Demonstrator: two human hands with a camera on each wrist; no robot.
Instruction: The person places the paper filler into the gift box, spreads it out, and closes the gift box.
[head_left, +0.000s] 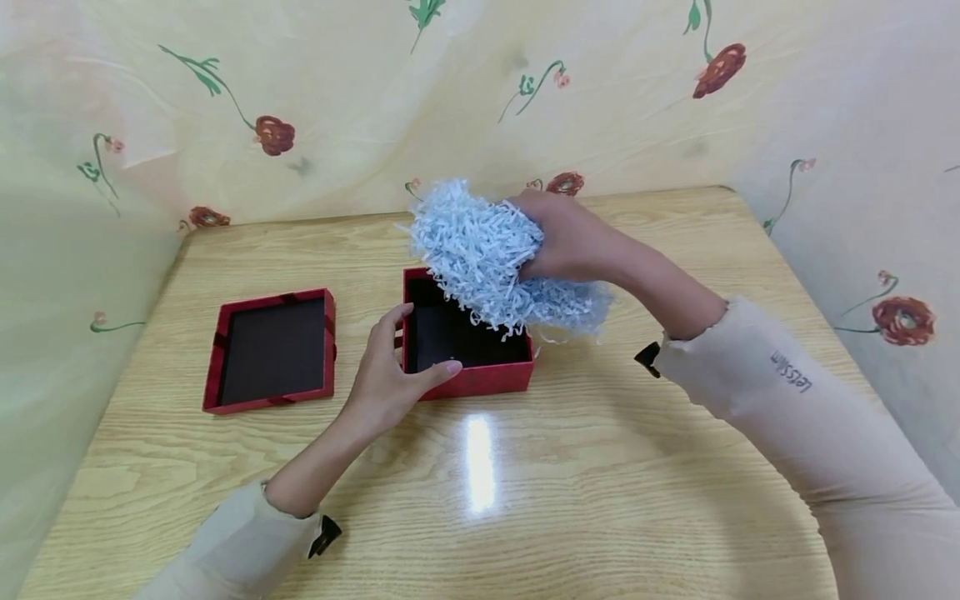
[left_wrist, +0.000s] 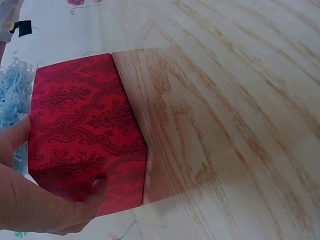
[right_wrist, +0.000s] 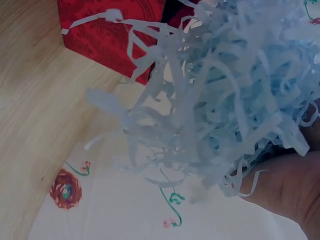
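Note:
A red patterned box (head_left: 480, 380) with a black inside stands on the table. My left hand (head_left: 390, 367) grips its near left corner, thumb over the front rim and fingers on the left side; the left wrist view shows the hand (left_wrist: 50, 200) against the red patterned wall (left_wrist: 80, 115). Above the box's back right part, my right hand (head_left: 566, 237) holds a big bunch of pale blue shredded paper (head_left: 480, 250). Loose strands trail from the bunch (right_wrist: 240, 85) in the right wrist view. Its fingers are mostly hidden by the paper.
The matching red lid (head_left: 273, 350) lies left of the box, its black inside facing up. Under everything is a light wood table (head_left: 585, 500). A flower-printed cloth (head_left: 360, 108) hangs behind it and along both sides.

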